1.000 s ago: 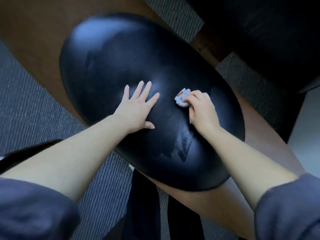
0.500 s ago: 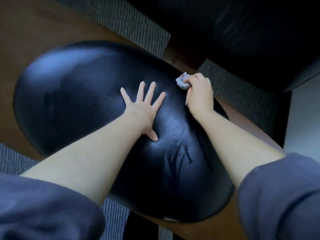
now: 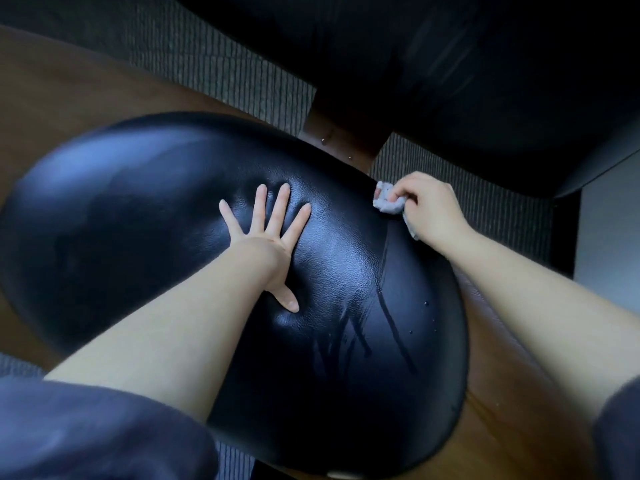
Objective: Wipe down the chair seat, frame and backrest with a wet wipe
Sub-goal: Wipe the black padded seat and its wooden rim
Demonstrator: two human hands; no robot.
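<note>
L hand (image 3: 268,237) flat, fingers spread wide on glossy black padded leather chair seat (image 3: 138,216); R hand (image 3: 427,206) grips crumpled white wet wipe (image 3: 387,201) at seat's edge.

1. Left hand (image 3: 266,237): palm down, fingers straight and spread, thumb out sideways, pressing flat on the seat (image 3: 138,220).
2. Right hand (image 3: 429,206): fingers curled, gripping a crumpled wipe (image 3: 386,202) at the seat's edge.
3. Forearms (image 3: 180,327) bare, reaching forward; sleeves (image 3: 86,434) bunched near the elbows.

Grey ribbed carpet (image 3: 221,57) covers the dim floor, a pale surface (image 3: 609,244) at right.
</note>
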